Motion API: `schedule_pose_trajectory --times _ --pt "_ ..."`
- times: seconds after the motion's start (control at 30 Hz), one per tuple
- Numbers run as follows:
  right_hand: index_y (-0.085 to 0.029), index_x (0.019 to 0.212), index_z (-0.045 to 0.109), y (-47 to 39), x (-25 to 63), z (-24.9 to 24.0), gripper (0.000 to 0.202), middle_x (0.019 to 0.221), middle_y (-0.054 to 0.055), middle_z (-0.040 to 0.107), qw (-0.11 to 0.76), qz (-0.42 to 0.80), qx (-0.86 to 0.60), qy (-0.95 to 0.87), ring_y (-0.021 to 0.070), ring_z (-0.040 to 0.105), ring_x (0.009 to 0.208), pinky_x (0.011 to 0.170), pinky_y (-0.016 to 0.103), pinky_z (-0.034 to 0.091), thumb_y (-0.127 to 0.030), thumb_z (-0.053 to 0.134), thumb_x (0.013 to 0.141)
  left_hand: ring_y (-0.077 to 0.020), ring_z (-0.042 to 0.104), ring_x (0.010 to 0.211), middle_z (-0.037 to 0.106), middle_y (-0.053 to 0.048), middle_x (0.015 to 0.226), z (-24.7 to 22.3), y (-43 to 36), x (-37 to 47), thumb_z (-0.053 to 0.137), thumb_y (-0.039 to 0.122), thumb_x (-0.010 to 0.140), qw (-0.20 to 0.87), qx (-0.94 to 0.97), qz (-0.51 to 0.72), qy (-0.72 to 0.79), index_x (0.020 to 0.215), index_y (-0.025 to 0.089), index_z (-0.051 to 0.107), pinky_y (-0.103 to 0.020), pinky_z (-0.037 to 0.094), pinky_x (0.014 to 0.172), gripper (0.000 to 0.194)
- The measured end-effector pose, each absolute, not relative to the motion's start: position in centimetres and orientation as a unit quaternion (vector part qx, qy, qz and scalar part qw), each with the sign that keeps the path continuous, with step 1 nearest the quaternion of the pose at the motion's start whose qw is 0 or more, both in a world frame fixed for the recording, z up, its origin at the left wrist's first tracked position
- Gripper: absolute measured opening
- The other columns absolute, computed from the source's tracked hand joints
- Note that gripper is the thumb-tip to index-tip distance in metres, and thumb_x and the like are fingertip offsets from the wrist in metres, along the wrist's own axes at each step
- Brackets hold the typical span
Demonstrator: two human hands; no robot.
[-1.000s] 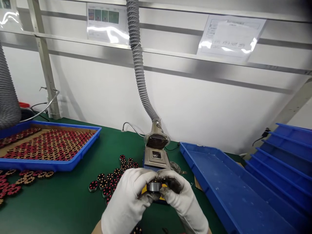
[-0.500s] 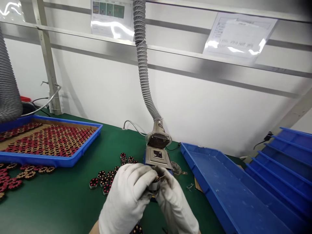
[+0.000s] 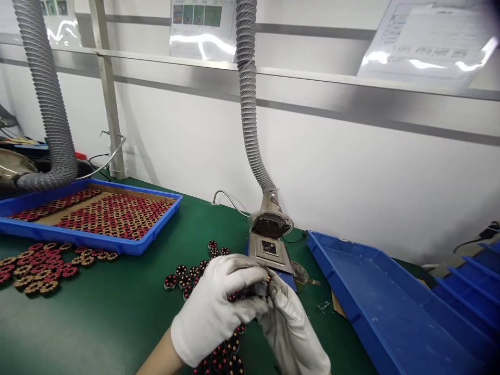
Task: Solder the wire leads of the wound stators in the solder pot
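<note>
While the curled left hand (image 3: 221,302) holds a round metal piece (image 3: 260,289) above the tabletop (image 3: 105,312), the right hand (image 3: 288,317), partly hidden, seems closed on its edge.

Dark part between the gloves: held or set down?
Held: left hand grips the part, fingers above, thumb below; right hand at its right end.
</note>
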State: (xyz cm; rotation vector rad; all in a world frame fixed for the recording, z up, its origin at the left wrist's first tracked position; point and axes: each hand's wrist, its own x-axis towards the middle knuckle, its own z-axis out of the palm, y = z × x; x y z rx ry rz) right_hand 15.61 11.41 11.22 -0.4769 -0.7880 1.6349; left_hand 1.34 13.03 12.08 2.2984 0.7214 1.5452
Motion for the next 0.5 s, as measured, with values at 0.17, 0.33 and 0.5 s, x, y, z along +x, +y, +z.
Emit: schedule_pose_trajectory --times 0.17,0.33,0.5 --pt "-0.019 0.092 0.067 11.1 15.1 11.0 0.032 0.091 0.004 0.067 0.601 0.694 -0.226 -0.325 0.0144 0.062 0.079 0.077 0.026 0.050 -0.020 0.078 0.063 -0.0204 0.054 0.097 0.065 -0.004 0.092 12.3 12.8 1.2 0.047 0.019 0.082 0.199 0.757 0.563 0.264 0.086 0.020 0.064 -0.035 0.040 0.093 0.017" --pt "-0.022 0.099 0.066 11.0 15.6 10.4 0.031 0.089 0.004 0.068 0.545 0.761 -0.180 -0.304 0.0150 0.063 0.072 0.062 0.025 0.052 -0.031 0.073 0.070 -0.0165 0.056 0.099 0.063 -0.002 0.098 13.1 11.9 0.6 0.050 0.021 0.083 0.345 0.642 0.610 0.309 0.087 0.021 0.063 -0.025 0.044 0.088 0.014" --pt "-0.024 0.094 0.067 11.0 15.7 10.3 0.025 0.095 0.002 0.068 0.548 0.772 -0.156 -0.281 0.0129 0.062 0.076 0.070 0.026 0.052 -0.031 0.073 0.070 -0.0161 0.055 0.100 0.061 -0.001 0.108 13.1 12.0 0.6 0.067 0.009 0.064 0.301 0.739 0.527 0.291 0.099 0.025 0.064 -0.022 0.041 0.092 0.038"
